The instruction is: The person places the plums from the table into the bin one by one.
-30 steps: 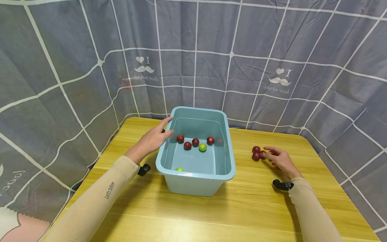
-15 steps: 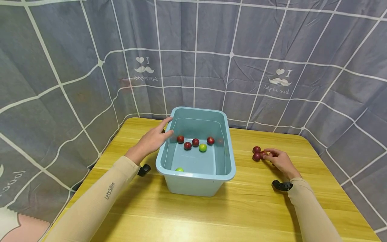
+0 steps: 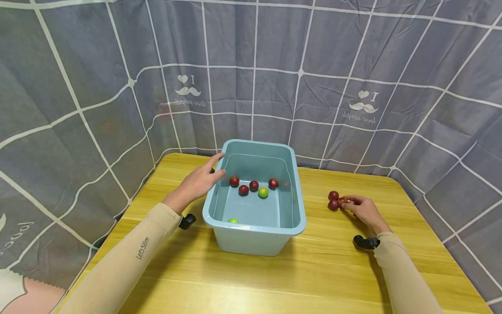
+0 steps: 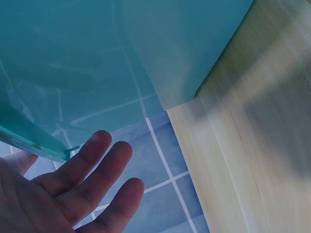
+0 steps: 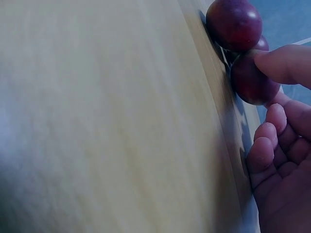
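Observation:
In the head view my left hand (image 3: 198, 181) rests at the left rim of a light blue plastic tub (image 3: 255, 229), its fingers extended. The left wrist view shows the left hand's fingers (image 4: 116, 160) loosely spread along the outer wall. On the right side of the table, my right hand (image 3: 366, 211) pinches a dark red plum (image 5: 252, 80) between thumb and index finger, the other fingers curled. Two more plums lie against it, a near plum (image 3: 333, 205) and a far plum (image 3: 334, 195). Inside the tub are several red plums (image 3: 253, 186) and a green fruit (image 3: 263, 192).
A second green fruit (image 3: 233, 220) lies by the tub's near wall, partly hidden by the rim. The wooden table (image 3: 251, 283) is bordered behind and at both sides by a grey curtain (image 3: 274, 96) with white grid lines.
My right hand has closed its thumb and index finger on the nearest plum of the group. The left hand and the tub stay in place.

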The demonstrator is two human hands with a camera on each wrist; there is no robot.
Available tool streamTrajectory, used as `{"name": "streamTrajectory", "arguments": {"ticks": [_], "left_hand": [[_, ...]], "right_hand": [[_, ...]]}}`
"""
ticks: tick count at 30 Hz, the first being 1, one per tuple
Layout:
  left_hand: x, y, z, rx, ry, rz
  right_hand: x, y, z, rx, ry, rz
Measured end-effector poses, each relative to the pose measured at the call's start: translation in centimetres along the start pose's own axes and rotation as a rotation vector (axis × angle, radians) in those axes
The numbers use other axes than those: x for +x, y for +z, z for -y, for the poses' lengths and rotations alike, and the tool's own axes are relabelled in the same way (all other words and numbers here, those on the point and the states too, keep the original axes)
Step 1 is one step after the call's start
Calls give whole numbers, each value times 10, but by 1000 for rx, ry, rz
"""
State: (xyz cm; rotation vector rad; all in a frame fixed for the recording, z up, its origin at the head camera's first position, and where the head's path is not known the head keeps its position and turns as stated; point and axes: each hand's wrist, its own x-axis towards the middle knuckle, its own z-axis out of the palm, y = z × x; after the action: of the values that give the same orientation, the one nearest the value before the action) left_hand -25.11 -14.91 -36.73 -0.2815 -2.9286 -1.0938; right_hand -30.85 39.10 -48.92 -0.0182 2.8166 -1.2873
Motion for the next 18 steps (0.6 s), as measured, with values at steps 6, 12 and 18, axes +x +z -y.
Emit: {"name": "streamTrajectory", "arguments": {"ticks": [6, 12, 18], "left_hand": [[0, 0, -1, 0, 0, 1], [0, 0, -1, 2, 5, 0], [1, 0, 0, 1, 10, 0]], "right_hand": [[0, -1, 0, 1, 2, 11], [-1, -2, -1, 6, -10, 3], [-3, -3, 0, 8, -26, -9]]}}
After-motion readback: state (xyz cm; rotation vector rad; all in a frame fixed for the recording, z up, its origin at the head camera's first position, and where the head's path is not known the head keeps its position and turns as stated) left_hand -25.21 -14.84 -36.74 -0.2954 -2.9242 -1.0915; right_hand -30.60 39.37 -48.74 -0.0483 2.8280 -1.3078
